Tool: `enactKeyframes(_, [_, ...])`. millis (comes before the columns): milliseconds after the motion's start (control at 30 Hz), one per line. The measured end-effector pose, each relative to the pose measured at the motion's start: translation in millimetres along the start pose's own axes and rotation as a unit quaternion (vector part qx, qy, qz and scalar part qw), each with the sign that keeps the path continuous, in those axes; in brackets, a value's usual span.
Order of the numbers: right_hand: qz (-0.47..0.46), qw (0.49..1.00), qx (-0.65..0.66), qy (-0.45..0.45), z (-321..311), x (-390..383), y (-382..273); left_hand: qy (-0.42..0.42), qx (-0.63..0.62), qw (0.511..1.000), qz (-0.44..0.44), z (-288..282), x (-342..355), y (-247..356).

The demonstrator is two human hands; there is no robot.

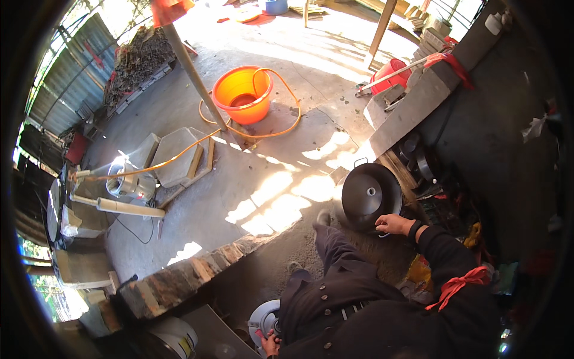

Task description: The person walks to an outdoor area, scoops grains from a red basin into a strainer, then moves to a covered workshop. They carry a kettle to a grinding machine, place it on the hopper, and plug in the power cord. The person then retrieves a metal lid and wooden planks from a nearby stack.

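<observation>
Dark round metal wok (pixel 362 200) with two thin loop handles lies just beyond the right hand (pixel 391 224) and to its left, hollow side up. Being round, it has no long axis of its own, but a line through its loops runs from below that hand forward and slightly left. The right hand is clearly nearer; the left hand (pixel 270 345) is well apart, low on the other side of the body. The right forearm slants forward and left, with the hand over the wok's near rim, fingers bent toward the thumb, close to the near loop handle (pixel 384 235); I cannot tell whether they grip or only touch. Behind that hand are a black wristband (pixel 414 229) and a red cloth strip (pixel 463 282) tied on the dark sleeve. The left hand's fingers curl at a small red piece (pixel 259 334) beside a grey-white round object (pixel 257 314), their hold unclear. Far forward and left of the right hand stands an orange round plastic tub (pixel 254 112)
</observation>
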State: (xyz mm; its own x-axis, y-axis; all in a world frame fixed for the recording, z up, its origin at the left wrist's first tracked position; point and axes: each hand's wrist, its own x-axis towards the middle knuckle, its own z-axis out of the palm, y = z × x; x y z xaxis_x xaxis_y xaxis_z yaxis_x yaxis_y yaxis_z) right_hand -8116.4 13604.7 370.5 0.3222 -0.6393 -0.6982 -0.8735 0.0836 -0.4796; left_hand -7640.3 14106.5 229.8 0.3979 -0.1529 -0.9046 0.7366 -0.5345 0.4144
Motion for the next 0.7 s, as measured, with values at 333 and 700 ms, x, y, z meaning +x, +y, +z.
enactKeyframes(333, [-0.031,0.994,0.100,0.028,-145,175,51,0.036,0.060,0.998,0.004,205,23,120])
enactKeyframes(700, [0.010,0.986,0.157,0.054,-315,292,78,-0.019,0.101,0.992,0.079,470,64,322])
